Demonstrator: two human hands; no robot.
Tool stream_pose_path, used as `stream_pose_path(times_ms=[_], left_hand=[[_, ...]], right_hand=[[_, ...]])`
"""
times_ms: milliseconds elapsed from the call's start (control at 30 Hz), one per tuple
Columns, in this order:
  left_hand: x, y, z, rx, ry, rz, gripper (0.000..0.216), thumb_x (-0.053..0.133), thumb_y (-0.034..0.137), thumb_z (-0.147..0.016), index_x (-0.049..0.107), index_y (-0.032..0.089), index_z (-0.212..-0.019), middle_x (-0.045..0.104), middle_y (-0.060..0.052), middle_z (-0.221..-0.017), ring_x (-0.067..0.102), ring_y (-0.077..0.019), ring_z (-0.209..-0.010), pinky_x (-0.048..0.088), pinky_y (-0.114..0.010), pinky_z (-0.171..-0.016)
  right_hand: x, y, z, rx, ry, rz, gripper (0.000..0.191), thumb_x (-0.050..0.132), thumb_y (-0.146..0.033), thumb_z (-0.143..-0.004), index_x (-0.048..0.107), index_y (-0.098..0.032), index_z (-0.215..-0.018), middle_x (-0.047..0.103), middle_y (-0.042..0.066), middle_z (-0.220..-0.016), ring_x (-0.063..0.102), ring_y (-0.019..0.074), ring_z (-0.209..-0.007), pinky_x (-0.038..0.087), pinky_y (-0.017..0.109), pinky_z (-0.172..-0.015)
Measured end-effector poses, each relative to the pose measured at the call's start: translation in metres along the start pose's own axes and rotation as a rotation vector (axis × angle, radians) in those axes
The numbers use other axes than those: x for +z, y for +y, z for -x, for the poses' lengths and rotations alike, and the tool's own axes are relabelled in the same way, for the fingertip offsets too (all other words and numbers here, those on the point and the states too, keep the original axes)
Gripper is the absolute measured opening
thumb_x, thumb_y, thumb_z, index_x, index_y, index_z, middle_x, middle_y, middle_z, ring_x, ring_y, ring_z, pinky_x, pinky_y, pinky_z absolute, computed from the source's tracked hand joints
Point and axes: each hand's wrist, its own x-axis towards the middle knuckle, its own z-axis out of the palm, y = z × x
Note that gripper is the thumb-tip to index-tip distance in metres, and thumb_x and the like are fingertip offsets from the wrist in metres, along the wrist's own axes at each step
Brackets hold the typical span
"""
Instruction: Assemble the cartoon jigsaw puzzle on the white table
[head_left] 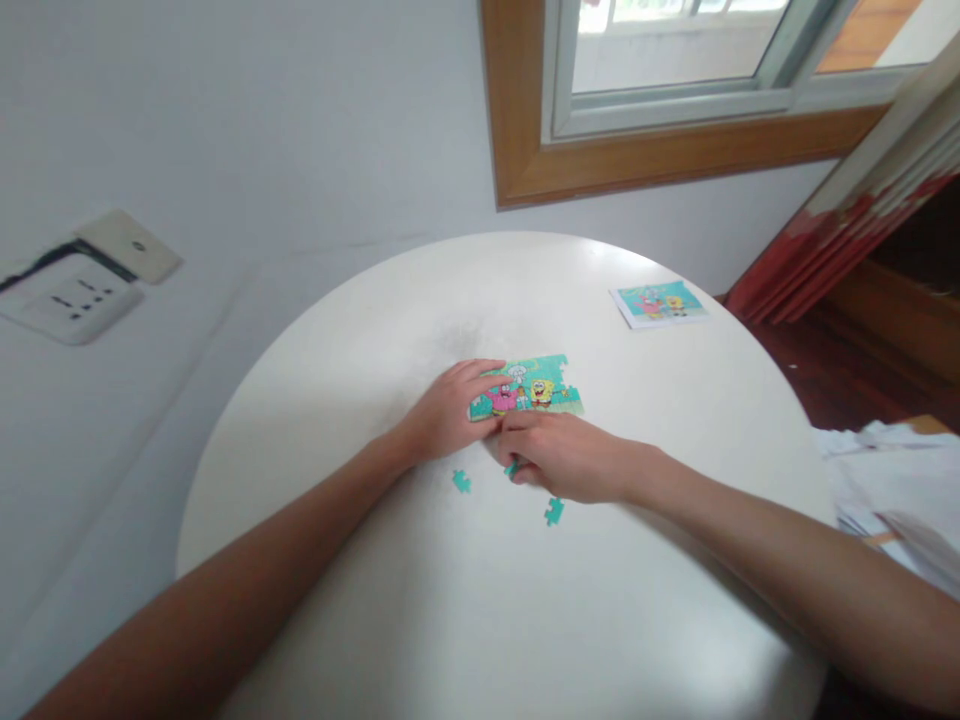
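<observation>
A partly joined jigsaw puzzle [551, 370] with a yellow and a pink cartoon figure on teal lies flat on the table; its upper right edge is notched. My left hand [455, 405] rests over its left end, fingers stretched out and apart. At the lower edge of the puzzle, my right hand [559, 455] has its fingers curled in. A small teal puzzle piece [511, 467] shows at those fingertips, mostly hidden by them. Nearer to me lie two loose teal pieces, a left puzzle piece [461, 481] and a right puzzle piece [553, 512].
The round white table [360, 620] stands against a wall under a window [667, 60]. On its far right lies a picture card [660, 303] with the same cartoon figures. Papers [892, 480] are piled beyond the right edge, below a red and white curtain [817, 225].
</observation>
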Motion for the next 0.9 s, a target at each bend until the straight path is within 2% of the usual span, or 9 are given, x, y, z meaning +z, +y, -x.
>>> stream_pose_path(times_ms=[233,433,500,567,633,733,833,900], left_hand=[[-0.001,-0.002,0.0,0.014,-0.005,0.001,0.049,0.069,0.032,-0.085,0.062,0.023,-0.133,0.056,-0.01,-0.143,0.052,-0.0292,-0.132,0.042,-0.047,-0.113],[-0.001,-0.001,0.0,0.013,0.006,0.009,0.049,0.07,0.029,-0.085,0.062,0.023,-0.132,0.057,-0.011,-0.142,0.053,-0.0295,-0.131,0.042,-0.047,-0.113],[0.0,-0.001,0.0,0.015,0.002,0.005,0.047,0.07,0.03,-0.085,0.063,0.021,-0.131,0.057,-0.011,-0.142,0.053,-0.0294,-0.131,0.042,-0.047,-0.113],[0.0,-0.002,0.0,0.022,0.003,0.007,0.047,0.071,0.035,-0.085,0.063,0.02,-0.129,0.058,-0.013,-0.141,0.054,-0.0297,-0.13,0.042,-0.047,-0.113],[0.001,-0.002,0.0,0.029,0.005,0.009,0.049,0.072,0.04,-0.085,0.063,0.02,-0.129,0.058,-0.013,-0.14,0.054,-0.03,-0.13,0.042,-0.047,-0.112],[0.0,-0.001,-0.001,0.018,0.003,0.005,0.05,0.07,0.043,-0.087,0.061,0.02,-0.131,0.058,-0.013,-0.14,0.054,-0.0296,-0.129,0.042,-0.048,-0.112],[-0.001,0.001,-0.001,0.006,-0.004,0.001,0.05,0.069,0.044,-0.087,0.061,0.021,-0.131,0.057,-0.013,-0.142,0.054,-0.0293,-0.129,0.042,-0.048,-0.112],[-0.002,0.002,0.0,0.0,-0.012,0.004,0.049,0.069,0.043,-0.087,0.062,0.021,-0.131,0.057,-0.012,-0.142,0.054,-0.0294,-0.129,0.042,-0.048,-0.112]], right_hand=[[0.002,0.001,0.0,-0.076,-0.018,-0.062,0.017,0.055,-0.002,-0.083,0.054,-0.019,-0.083,0.063,0.003,-0.095,0.056,0.0143,-0.088,0.037,0.026,-0.075],[0.0,0.0,0.0,-0.083,0.01,-0.08,0.018,0.052,-0.002,-0.084,0.058,-0.018,-0.079,0.066,0.002,-0.09,0.058,0.0144,-0.085,0.039,0.027,-0.074],[-0.004,0.0,0.0,-0.076,0.078,-0.109,0.02,0.052,-0.001,-0.084,0.061,-0.018,-0.077,0.067,0.002,-0.088,0.058,0.0143,-0.085,0.04,0.027,-0.075],[-0.009,0.001,0.0,-0.056,0.216,-0.131,0.019,0.055,-0.003,-0.085,0.065,-0.018,-0.077,0.068,0.004,-0.09,0.06,0.0149,-0.087,0.042,0.028,-0.079],[-0.016,0.007,0.001,0.02,0.39,-0.157,0.014,0.061,-0.007,-0.085,0.069,-0.017,-0.079,0.068,0.004,-0.089,0.06,0.0153,-0.085,0.044,0.029,-0.079],[-0.029,0.024,0.003,0.24,0.589,-0.23,0.006,0.069,-0.013,-0.081,0.072,-0.016,-0.077,0.068,0.003,-0.076,0.058,0.014,-0.069,0.045,0.028,-0.067],[-0.042,0.048,0.008,0.412,0.669,-0.291,0.005,0.071,-0.016,-0.077,0.07,-0.015,-0.072,0.067,0.003,-0.066,0.058,0.014,-0.06,0.043,0.028,-0.057],[-0.048,0.064,0.011,0.467,0.664,-0.325,0.003,0.07,-0.017,-0.075,0.069,-0.015,-0.074,0.068,0.004,-0.064,0.06,0.0149,-0.057,0.044,0.027,-0.054]])
